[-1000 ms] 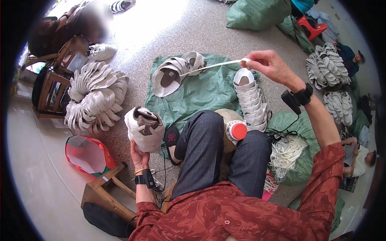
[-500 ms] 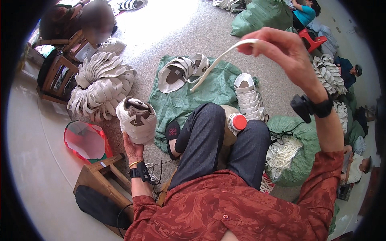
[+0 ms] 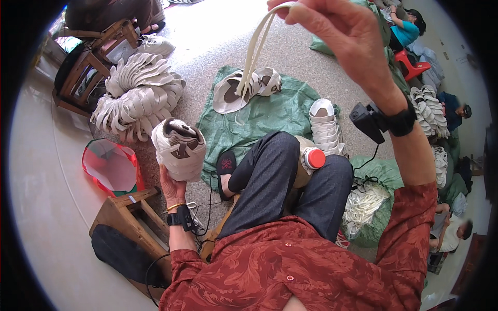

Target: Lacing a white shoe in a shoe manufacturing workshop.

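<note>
My left hand is closed round the underside of a white shoe upper with brown trim, held up left of my knees. High at the top of the view, my right hand pinches a cream shoelace between thumb and fingers. The lace loops over the fingers, and its two strands hang down in front of a pair of white shoe uppers on the green sack. Between my knees stands a bottle with a red cap.
On the left lie a ring of stacked white shoe parts, a red-rimmed bag and a wooden stool. Nested uppers stand right of the sack. A green bag of laces sits by my right knee. People work along the right.
My right hand has risen and moved left, and the lace now hangs doubled in two strands. The left hand still holds the shoe upper; the whole view has shifted slightly.
</note>
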Available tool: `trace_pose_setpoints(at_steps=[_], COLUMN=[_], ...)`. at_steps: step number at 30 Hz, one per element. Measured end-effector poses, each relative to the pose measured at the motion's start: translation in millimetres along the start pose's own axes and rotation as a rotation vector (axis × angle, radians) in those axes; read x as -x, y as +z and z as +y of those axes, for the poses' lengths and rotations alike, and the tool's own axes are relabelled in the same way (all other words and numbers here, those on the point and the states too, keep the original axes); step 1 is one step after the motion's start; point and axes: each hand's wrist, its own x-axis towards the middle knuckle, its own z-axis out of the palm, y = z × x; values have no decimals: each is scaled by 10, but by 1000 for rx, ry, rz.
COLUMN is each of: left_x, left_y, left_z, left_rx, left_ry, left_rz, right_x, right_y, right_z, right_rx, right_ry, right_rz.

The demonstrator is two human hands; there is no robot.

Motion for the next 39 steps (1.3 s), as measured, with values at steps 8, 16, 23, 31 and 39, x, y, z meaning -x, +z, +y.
trace_pose_setpoints(at_steps=[8, 16, 23, 31, 39], left_x=[36, 60, 87, 28, 91], left_y=[15, 134, 348, 1163, 2139], left_z=[65, -2, -7, -272, -638], left_rx=[15, 67, 65, -129, -315], left_ry=[8, 12, -15, -13, 106], left_rz=[6, -22, -91, -189, -328], right_x=[86, 374, 752, 941, 1211], right_y=[437, 854, 748, 793, 464], right_z=[458, 738, 690, 159, -48], right_rx=[76, 252, 166, -17, 443], right_ry=[26, 229, 386, 338, 437], right_rz=[32, -263, -355, -175, -29])
